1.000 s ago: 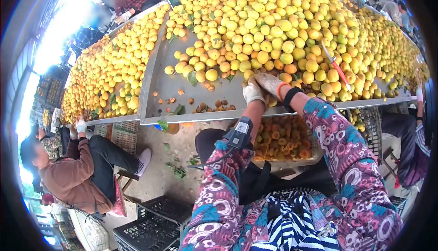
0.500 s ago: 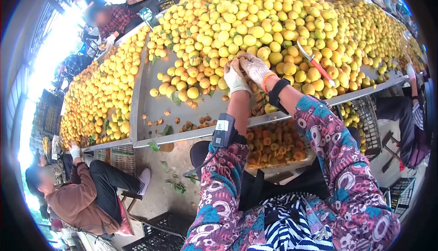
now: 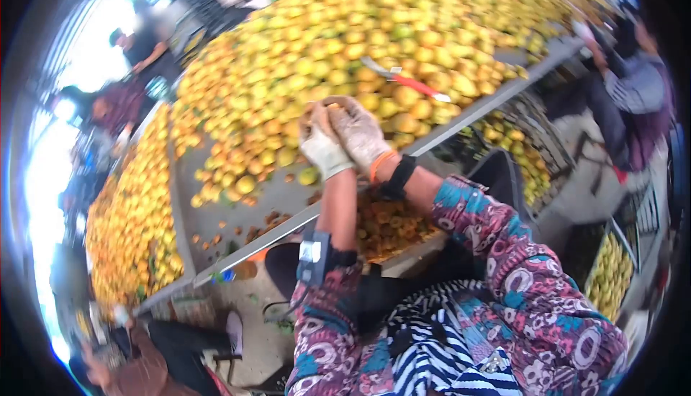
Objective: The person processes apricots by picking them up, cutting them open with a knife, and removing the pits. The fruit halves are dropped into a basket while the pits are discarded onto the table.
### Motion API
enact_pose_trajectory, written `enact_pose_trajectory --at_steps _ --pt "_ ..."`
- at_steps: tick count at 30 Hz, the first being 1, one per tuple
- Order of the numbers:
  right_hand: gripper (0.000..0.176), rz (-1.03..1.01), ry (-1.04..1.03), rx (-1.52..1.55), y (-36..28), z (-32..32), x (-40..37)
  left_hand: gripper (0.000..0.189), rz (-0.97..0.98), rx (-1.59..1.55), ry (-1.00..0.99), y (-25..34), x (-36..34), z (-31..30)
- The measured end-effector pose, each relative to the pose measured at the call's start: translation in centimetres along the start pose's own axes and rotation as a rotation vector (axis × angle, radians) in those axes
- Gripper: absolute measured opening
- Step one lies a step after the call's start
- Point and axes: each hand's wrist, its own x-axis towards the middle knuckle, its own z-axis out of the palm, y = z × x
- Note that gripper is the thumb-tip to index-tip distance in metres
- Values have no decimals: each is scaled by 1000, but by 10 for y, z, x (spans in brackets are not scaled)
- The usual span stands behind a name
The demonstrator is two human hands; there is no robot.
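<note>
In a white glove, my left hand (image 3: 322, 141) is closed against my right hand (image 3: 358, 131), also gloved, above the near edge of the fruit pile. A bit of orange shows between the curled fingers; what they hold is mostly hidden and blurred. Beyond my hands spreads a large heap of yellow-orange fruit (image 3: 309, 65). A knife with a red handle (image 3: 421, 87) lies on the fruit, up and to the right of my hands. Split orange fruit pieces (image 3: 392, 227) fill a container below the table edge.
The metal table's raised rim (image 3: 461, 121) runs diagonally in front of me. A divider (image 3: 180, 212) separates another fruit pile at left. One person (image 3: 147, 367) sits at lower left, another (image 3: 633, 90) at right. A crate of yellow fruit (image 3: 610, 273) stands at lower right.
The view has turned and tilted, so table and people appear shifted and blurred. My hands now sit further left and lower in view, pressed closer together. More of the right side shows.
</note>
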Motion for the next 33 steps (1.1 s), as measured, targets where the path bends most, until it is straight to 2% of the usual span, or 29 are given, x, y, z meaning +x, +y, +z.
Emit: enact_pose_trajectory --at_steps 2,3,4,6,7,8,9,10,11,12,13,14,16,18,20,21,22,24,25,26,27,28,29,30,32,33 --pt "23 -97 106 -60 -48 -29 -36 4 -72 -20 -77 14 -53 49" --pt "23 -129 152 7 -4 -58 -14 2 -99 57 -102 -26 -47 39" --pt "22 -147 212 -87 -19 -82 -29 3 -182 -45 -267 -30 -72 54" --pt "22 -243 306 37 -42 -130 -71 5 -150 166 -336 -45 -132 86" --pt "23 -250 414 6 -66 -152 -99 6 -104 265 -428 -39 -172 110" --pt "23 -313 501 -197 -89 -181 -132 7 -152 292 -514 -32 -215 130" --pt "25 -513 580 -504 -118 -201 -171 8 -196 303 -692 -25 -253 144" --pt "28 -493 614 -421 -134 -224 -209 10 -393 138 -747 -14 -298 160" --pt "32 -476 649 -337 -150 -246 -248 14 -487 192 -931 -27 -335 154" --pt "33 -290 885 -113 -144 -278 -302 25 -261 20 -1268 -22 -360 166" --pt "34 -355 956 -41 -162 -281 -334 34 -509 -147 -1419 -4 -384 175" --pt "36 -418 1025 33 -179 -284 -362 44 -638 -317 -1714 -29 -415 170" --pt "36 -340 1131 75 -170 -313 -434 54 -540 -44 -1958 -24 -436 146" --pt "35 -2 1435 76 -130 -360 -504 50 -512 61 -2099 -36 -438 126" --pt "34 409 1480 -409 -69 -409 -563 41 -761 483 -2244 -29 -410 130" --pt "34 629 1482 -602 -49 -420 -585 36 -845 550 -2142 -39 -403 117" --pt "34 836 1487 -726 -36 -426 -589 32 -818 581 -2081 -36 -387 117" --pt "26 461 1439 -632 -14 -447 -594 27 -813 467 -1986 -37 -360 112" --pt "24 386 1419 -514 -22 -437 -569 24 -644 448 -1967 -33 -351 113" --pt "23 327 1384 -392 -48 -417 -536 23 -751 446 -1869 -35 -346 108" --pt "21 309 1295 -388 -66 -406 -504 23 -783 500 -1817 -23 -335 113" --pt "19 287 1210 -385 -76 -401 -473 23 -736 410 -1762 -30 -331 105" --pt "18 206 1034 -491 -76 -413 -451 23 -564 366 -1731 -32 -322 101" --pt "17 114 865 -588 -77 -422 -425 23 -564 397 -1646 -21 -309 100" --pt "16 14 740 -365 -93 -392 -359 24 -887 411 -1422 6 -284 99" --pt "16 97 678 -356 -119 -341 -318 24 -832 356 -1356 14 -265 90"
